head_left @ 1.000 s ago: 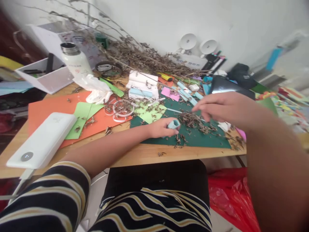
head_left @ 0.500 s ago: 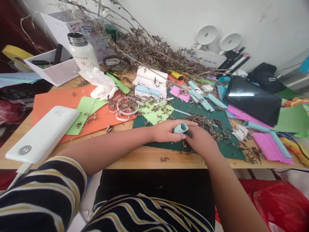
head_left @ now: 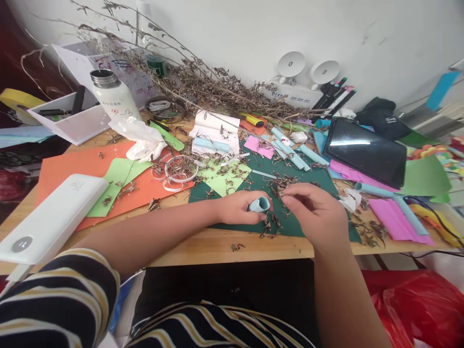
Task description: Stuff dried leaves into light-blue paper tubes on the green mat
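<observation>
My left hand [head_left: 237, 207] is wrapped round a rolled light-blue paper tube [head_left: 259, 205], its open end tilted up toward me. To its right, my right hand [head_left: 317, 212] pinches at a heap of dried leaves [head_left: 284, 183], thumb and fingertips together among the brown bits. Beneath both hands lies a dark green sheet [head_left: 232, 232] with leaf crumbs scattered over it. A light green paper piece [head_left: 226, 176], also strewn with crumbs, lies just beyond my left hand. More blue paper tubes [head_left: 290, 150] rest behind the heap.
Dry branches [head_left: 203, 82] stretch along the wall. At left stand a white bottle [head_left: 114, 96] and a white power bank [head_left: 54, 217], near crumpled tissue [head_left: 141, 140] and a tape roll [head_left: 181, 169]. A black tablet [head_left: 366, 154] and pink paper [head_left: 398, 220] lie at right.
My right hand has left the tube and moved right to the dried leaves, its fingers now pinched. My left hand keeps the tube. The view has shifted slightly.
</observation>
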A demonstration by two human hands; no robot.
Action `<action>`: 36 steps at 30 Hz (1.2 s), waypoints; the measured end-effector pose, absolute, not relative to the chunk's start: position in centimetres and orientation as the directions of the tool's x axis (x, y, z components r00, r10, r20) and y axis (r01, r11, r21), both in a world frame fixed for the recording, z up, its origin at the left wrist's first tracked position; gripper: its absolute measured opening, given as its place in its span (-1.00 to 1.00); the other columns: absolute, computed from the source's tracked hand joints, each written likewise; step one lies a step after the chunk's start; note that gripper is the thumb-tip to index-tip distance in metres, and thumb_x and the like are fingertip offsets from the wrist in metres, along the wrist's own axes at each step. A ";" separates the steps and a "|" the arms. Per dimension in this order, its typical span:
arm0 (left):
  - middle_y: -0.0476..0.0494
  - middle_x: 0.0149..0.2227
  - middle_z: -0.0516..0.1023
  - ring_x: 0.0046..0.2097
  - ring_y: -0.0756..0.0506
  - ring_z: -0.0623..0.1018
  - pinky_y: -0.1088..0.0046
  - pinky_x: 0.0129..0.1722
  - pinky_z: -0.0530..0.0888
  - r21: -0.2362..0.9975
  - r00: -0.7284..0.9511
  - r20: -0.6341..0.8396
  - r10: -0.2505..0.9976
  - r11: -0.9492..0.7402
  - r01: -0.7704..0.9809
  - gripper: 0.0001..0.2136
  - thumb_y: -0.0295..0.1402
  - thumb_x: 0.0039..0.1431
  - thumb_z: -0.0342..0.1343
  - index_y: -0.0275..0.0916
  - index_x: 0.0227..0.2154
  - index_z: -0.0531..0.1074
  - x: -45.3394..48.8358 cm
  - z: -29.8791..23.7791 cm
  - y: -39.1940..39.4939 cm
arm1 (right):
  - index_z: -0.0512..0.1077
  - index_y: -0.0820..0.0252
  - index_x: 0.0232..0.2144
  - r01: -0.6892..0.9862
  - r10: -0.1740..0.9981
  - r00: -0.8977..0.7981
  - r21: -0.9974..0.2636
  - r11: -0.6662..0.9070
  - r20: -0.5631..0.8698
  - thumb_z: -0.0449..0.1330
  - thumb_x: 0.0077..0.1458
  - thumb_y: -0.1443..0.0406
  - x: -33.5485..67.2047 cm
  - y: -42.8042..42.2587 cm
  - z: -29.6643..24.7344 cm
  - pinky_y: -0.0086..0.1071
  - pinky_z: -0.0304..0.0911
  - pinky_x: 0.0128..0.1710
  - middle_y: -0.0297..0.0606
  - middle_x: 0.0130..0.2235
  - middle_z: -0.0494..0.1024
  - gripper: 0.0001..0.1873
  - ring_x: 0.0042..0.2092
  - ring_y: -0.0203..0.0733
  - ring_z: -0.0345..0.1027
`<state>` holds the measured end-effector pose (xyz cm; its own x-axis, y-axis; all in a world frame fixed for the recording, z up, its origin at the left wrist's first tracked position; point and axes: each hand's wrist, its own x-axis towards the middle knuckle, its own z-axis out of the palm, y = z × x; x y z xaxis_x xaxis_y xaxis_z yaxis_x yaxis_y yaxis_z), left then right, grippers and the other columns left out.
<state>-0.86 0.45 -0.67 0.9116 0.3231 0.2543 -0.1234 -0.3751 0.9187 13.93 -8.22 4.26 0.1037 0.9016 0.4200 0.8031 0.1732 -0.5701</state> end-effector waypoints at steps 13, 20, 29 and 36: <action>0.09 -0.56 0.17 -0.49 0.10 0.21 0.63 -0.49 0.22 0.926 0.918 0.194 0.346 -0.373 -0.055 -0.91 -0.41 -0.10 -0.02 -0.28 -0.53 0.16 -0.9 -0.4 0.4 | 0.39 0.16 -0.48 0.858 0.818 -0.414 -0.130 0.498 0.398 0.02 0.02 0.38 12.4 -7.7 6.7 -0.33 0.16 -0.28 -0.27 -0.32 0.45 -0.84 -0.29 -0.24 0.25; 0.09 -0.56 0.24 -0.48 0.09 0.26 0.62 -0.48 0.25 0.904 0.938 0.166 0.304 -0.428 -0.021 -0.89 -0.42 -0.10 0.01 -0.29 -0.50 0.18 -1.0 -0.1 0.4 | 0.41 0.14 -0.43 0.859 0.858 -0.472 -0.113 0.500 0.202 0.00 0.02 0.27 12.6 -8.1 7.2 -0.13 0.09 -0.11 -0.19 0.06 0.20 -0.80 -0.08 -0.09 0.14; 0.06 -0.52 0.29 -0.48 0.09 0.27 0.63 -0.49 0.24 0.915 0.922 0.219 0.320 -0.397 -0.079 -0.89 -0.41 -0.07 0.00 -0.29 -0.42 0.24 -0.9 -0.3 0.4 | 0.37 0.14 -0.36 0.900 0.876 -0.226 -0.253 0.355 0.426 0.00 0.01 0.29 14.0 -9.1 7.2 -0.27 0.20 -0.21 -0.20 -0.25 0.42 -0.83 -0.21 -0.19 0.28; 0.04 -0.50 0.27 -0.47 0.09 0.26 0.61 -0.48 0.23 0.924 0.929 0.228 0.290 -0.364 -0.114 -0.88 -0.37 -0.05 0.00 -0.29 -0.44 0.21 -0.8 -0.5 0.6 | 0.29 0.15 -0.13 0.999 0.994 0.039 0.004 -0.039 -0.097 0.07 -0.13 0.01 15.8 -10.7 2.1 -0.22 0.15 -0.33 -0.18 -0.24 0.40 -0.48 -0.22 -0.04 0.24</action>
